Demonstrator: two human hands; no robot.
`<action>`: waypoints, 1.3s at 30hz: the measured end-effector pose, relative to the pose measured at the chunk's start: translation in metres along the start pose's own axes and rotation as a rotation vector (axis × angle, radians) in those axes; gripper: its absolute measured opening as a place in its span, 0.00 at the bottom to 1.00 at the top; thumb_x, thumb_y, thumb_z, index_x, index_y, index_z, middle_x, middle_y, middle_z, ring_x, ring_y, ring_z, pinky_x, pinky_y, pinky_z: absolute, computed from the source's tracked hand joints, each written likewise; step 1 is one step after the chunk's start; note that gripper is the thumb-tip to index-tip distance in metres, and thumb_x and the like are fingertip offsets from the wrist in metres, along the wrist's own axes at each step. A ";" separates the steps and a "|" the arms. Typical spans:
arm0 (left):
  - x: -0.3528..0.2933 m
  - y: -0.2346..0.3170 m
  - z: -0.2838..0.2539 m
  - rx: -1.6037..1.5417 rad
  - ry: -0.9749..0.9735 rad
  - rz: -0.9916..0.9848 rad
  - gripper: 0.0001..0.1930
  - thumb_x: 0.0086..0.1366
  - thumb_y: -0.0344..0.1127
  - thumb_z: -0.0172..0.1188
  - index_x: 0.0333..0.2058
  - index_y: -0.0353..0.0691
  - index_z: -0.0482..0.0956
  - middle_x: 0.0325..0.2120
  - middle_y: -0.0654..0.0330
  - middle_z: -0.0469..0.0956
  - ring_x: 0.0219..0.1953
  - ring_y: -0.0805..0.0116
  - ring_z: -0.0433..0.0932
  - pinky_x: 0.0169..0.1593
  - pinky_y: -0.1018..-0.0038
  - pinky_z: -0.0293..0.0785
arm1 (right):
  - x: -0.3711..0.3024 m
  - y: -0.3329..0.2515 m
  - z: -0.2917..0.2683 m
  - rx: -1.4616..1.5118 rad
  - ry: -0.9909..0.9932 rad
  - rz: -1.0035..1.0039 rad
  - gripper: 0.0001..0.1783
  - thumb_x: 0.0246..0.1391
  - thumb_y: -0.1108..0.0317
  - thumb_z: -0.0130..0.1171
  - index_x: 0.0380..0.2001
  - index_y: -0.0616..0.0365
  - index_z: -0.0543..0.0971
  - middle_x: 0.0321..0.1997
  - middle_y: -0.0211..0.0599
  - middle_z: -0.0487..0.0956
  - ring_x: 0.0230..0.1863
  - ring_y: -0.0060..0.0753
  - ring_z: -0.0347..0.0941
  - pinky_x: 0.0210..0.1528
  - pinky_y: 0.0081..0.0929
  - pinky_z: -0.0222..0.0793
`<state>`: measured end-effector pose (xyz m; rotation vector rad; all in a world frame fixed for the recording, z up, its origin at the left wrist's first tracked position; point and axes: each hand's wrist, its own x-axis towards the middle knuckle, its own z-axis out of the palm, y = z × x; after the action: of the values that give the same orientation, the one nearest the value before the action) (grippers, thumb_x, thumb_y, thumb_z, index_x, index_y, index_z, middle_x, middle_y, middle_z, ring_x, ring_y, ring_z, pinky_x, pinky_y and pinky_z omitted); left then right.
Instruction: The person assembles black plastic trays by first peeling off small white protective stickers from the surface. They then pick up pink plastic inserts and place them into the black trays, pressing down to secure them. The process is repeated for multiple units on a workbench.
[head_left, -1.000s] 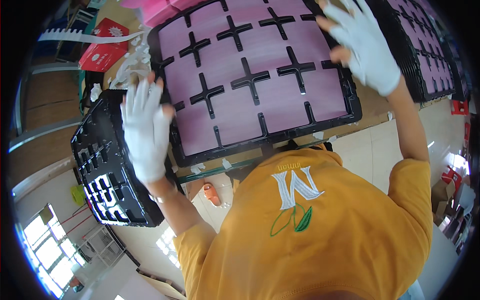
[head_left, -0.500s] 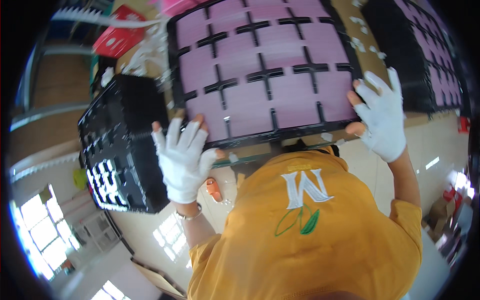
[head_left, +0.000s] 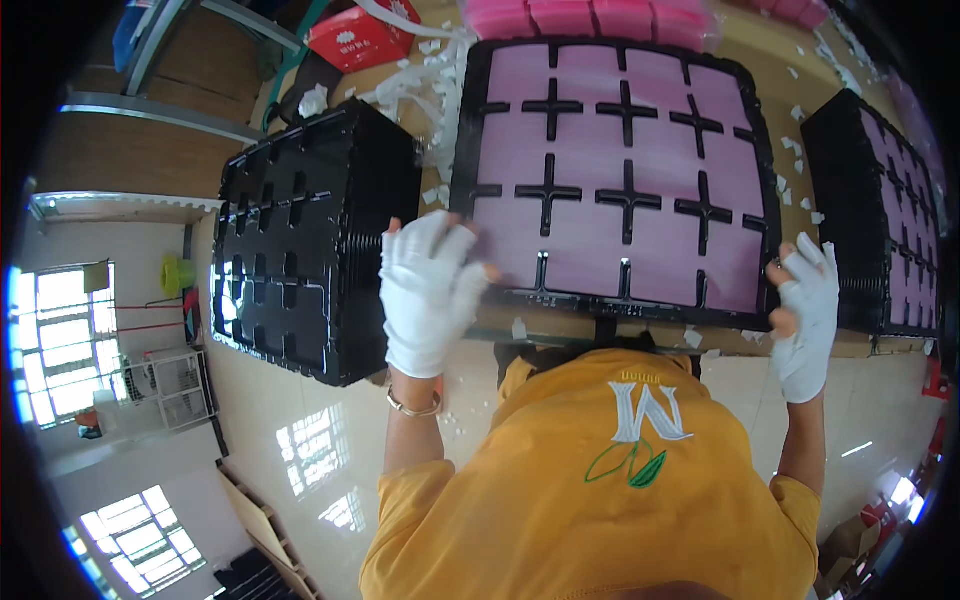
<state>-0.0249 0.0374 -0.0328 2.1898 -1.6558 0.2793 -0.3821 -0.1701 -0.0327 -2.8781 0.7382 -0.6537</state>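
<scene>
Item: black tray [head_left: 765,235] with pink sheets filling every visible cell, lying flat on the cardboard-topped table [head_left: 760,55] directly in front of you; your left hand [head_left: 432,290] curls over its near left corner and your right hand [head_left: 805,310] closes on its near right corner, both gloved. To your left stands a stack of empty black trays [head_left: 300,240], to your right a stack of filled trays [head_left: 880,220]. Judged status: filling looks done, and the tray has not yet left the table.
</scene>
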 end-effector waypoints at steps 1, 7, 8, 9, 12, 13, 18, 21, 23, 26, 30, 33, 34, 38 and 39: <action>0.001 -0.007 0.007 -0.064 0.067 -0.077 0.13 0.62 0.36 0.59 0.43 0.36 0.81 0.44 0.49 0.78 0.50 0.48 0.74 0.57 0.57 0.69 | 0.000 0.008 0.003 0.104 0.062 0.157 0.27 0.66 0.47 0.46 0.45 0.63 0.78 0.53 0.47 0.75 0.61 0.54 0.67 0.69 0.45 0.51; 0.030 -0.048 0.044 -0.556 0.088 -0.542 0.14 0.65 0.34 0.59 0.46 0.32 0.81 0.39 0.53 0.82 0.40 0.65 0.80 0.45 0.73 0.73 | 0.015 0.079 0.048 0.609 0.088 0.607 0.21 0.65 0.59 0.54 0.53 0.64 0.77 0.48 0.37 0.78 0.47 0.30 0.70 0.53 0.25 0.65; 0.031 -0.056 0.052 -0.639 0.023 -0.572 0.15 0.65 0.35 0.61 0.45 0.31 0.81 0.36 0.60 0.81 0.37 0.75 0.76 0.42 0.78 0.71 | 0.018 0.081 0.047 0.696 0.039 0.691 0.21 0.65 0.59 0.56 0.52 0.65 0.78 0.44 0.31 0.78 0.44 0.24 0.70 0.47 0.23 0.66; 0.034 -0.058 0.054 -0.669 0.027 -0.591 0.15 0.65 0.34 0.61 0.45 0.31 0.81 0.36 0.61 0.81 0.37 0.76 0.75 0.42 0.79 0.71 | 0.024 0.083 0.045 0.707 0.025 0.689 0.21 0.64 0.59 0.57 0.51 0.66 0.79 0.43 0.30 0.78 0.43 0.23 0.70 0.47 0.22 0.66; 0.038 -0.052 0.055 -0.769 0.036 -0.601 0.14 0.64 0.32 0.62 0.46 0.28 0.81 0.34 0.64 0.80 0.37 0.78 0.74 0.43 0.81 0.69 | 0.030 0.084 0.044 0.758 -0.005 0.721 0.20 0.62 0.60 0.60 0.48 0.66 0.80 0.40 0.29 0.78 0.40 0.22 0.70 0.46 0.18 0.65; 0.039 -0.050 0.053 -0.796 0.026 -0.618 0.14 0.64 0.31 0.62 0.46 0.28 0.81 0.34 0.64 0.80 0.37 0.78 0.74 0.43 0.81 0.69 | 0.031 0.082 0.043 0.787 0.008 0.741 0.19 0.61 0.61 0.61 0.48 0.66 0.81 0.39 0.29 0.78 0.40 0.21 0.70 0.46 0.18 0.64; 0.034 -0.055 0.054 -0.874 0.024 -0.624 0.15 0.62 0.30 0.62 0.45 0.27 0.81 0.36 0.58 0.79 0.36 0.75 0.76 0.42 0.80 0.70 | 0.032 0.091 0.042 0.668 -0.037 0.687 0.17 0.60 0.62 0.62 0.46 0.64 0.81 0.40 0.30 0.78 0.41 0.23 0.71 0.45 0.19 0.65; 0.033 -0.057 0.057 -0.893 0.021 -0.630 0.15 0.62 0.29 0.63 0.45 0.27 0.81 0.36 0.59 0.78 0.36 0.75 0.76 0.42 0.80 0.70 | 0.046 0.092 0.037 0.239 0.003 0.396 0.17 0.60 0.61 0.61 0.46 0.61 0.81 0.45 0.34 0.78 0.45 0.32 0.72 0.49 0.25 0.66; 0.034 -0.054 0.057 -0.928 0.033 -0.648 0.15 0.61 0.29 0.63 0.45 0.27 0.80 0.36 0.60 0.78 0.37 0.76 0.75 0.42 0.81 0.70 | 0.091 0.056 0.023 -0.065 0.103 0.182 0.17 0.59 0.59 0.61 0.46 0.59 0.80 0.49 0.38 0.78 0.49 0.41 0.73 0.53 0.32 0.67; 0.034 -0.055 0.059 -1.003 0.040 -0.683 0.15 0.61 0.29 0.64 0.45 0.26 0.80 0.36 0.61 0.78 0.37 0.76 0.75 0.42 0.81 0.70 | 0.161 0.014 0.031 -0.206 0.155 -0.279 0.22 0.56 0.53 0.61 0.46 0.59 0.80 0.57 0.45 0.74 0.60 0.57 0.66 0.61 0.48 0.62; 0.032 -0.058 0.062 -1.114 0.060 -0.688 0.15 0.61 0.29 0.64 0.45 0.26 0.80 0.37 0.61 0.77 0.37 0.78 0.75 0.41 0.82 0.70 | 0.235 -0.025 0.077 -0.220 0.009 -0.481 0.30 0.54 0.45 0.56 0.48 0.61 0.80 0.65 0.46 0.68 0.68 0.61 0.56 0.68 0.56 0.53; 0.033 -0.057 0.059 -1.115 0.028 -0.712 0.15 0.61 0.30 0.64 0.45 0.27 0.81 0.37 0.62 0.77 0.37 0.78 0.76 0.41 0.83 0.70 | 0.269 -0.034 0.108 -0.286 -0.154 -0.475 0.39 0.55 0.36 0.46 0.49 0.63 0.80 0.67 0.46 0.66 0.71 0.62 0.52 0.71 0.57 0.49; 0.034 -0.057 0.059 -1.143 0.023 -0.714 0.15 0.61 0.30 0.64 0.45 0.27 0.81 0.37 0.62 0.77 0.37 0.78 0.76 0.41 0.83 0.71 | 0.275 -0.034 0.119 -0.300 -0.189 -0.481 0.41 0.55 0.34 0.45 0.49 0.63 0.80 0.68 0.46 0.66 0.71 0.61 0.52 0.71 0.57 0.48; 0.033 -0.057 0.058 -1.232 0.006 -0.719 0.16 0.61 0.30 0.65 0.46 0.28 0.81 0.38 0.62 0.77 0.38 0.78 0.76 0.41 0.83 0.71 | 0.287 -0.038 0.141 -0.379 -0.232 -0.476 0.42 0.57 0.32 0.42 0.49 0.61 0.81 0.68 0.42 0.67 0.71 0.55 0.53 0.71 0.54 0.48; 0.033 -0.057 0.059 -1.251 0.002 -0.718 0.16 0.61 0.30 0.65 0.46 0.28 0.80 0.38 0.62 0.77 0.38 0.78 0.76 0.41 0.83 0.71 | 0.290 -0.042 0.143 -0.411 -0.245 -0.473 0.40 0.59 0.34 0.42 0.50 0.60 0.81 0.68 0.40 0.67 0.71 0.53 0.53 0.71 0.54 0.48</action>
<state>0.0352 -0.0023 -0.0844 1.5393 -0.5581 -0.7459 -0.0730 -0.2737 -0.0427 -3.4632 0.1639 -0.1819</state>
